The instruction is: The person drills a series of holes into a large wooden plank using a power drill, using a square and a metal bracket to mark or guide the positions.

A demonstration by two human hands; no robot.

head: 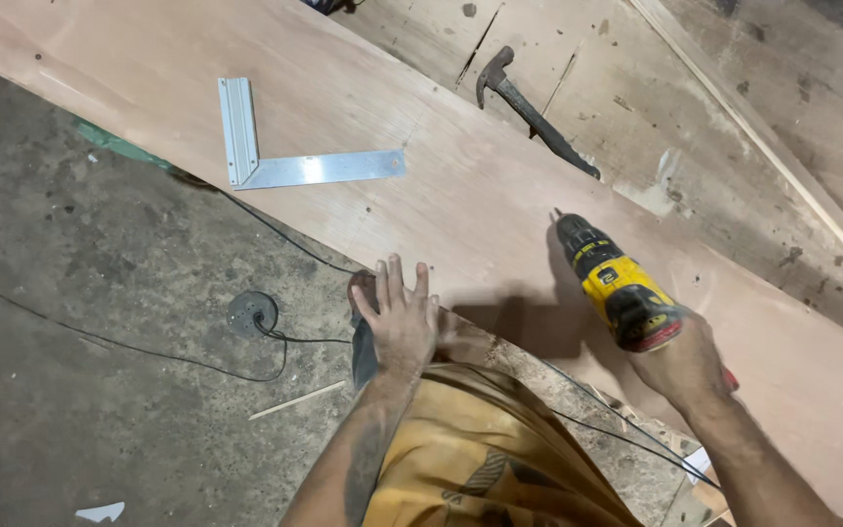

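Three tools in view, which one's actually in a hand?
The yellow drill, gripped by the right hand. The metal square and hammer lie untouched on the boards, away from both hands.

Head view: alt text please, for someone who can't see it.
The right hand holds a yellow drill over a long plywood board, and the left hand rests flat on its near edge. A metal square and hammer lie beyond.

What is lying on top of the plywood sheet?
On the plywood sheet lie a metal square and, at its far edge, a hammer. The left hand presses its near edge; the right hand holds a yellow drill to it. What lies beneath is covered.
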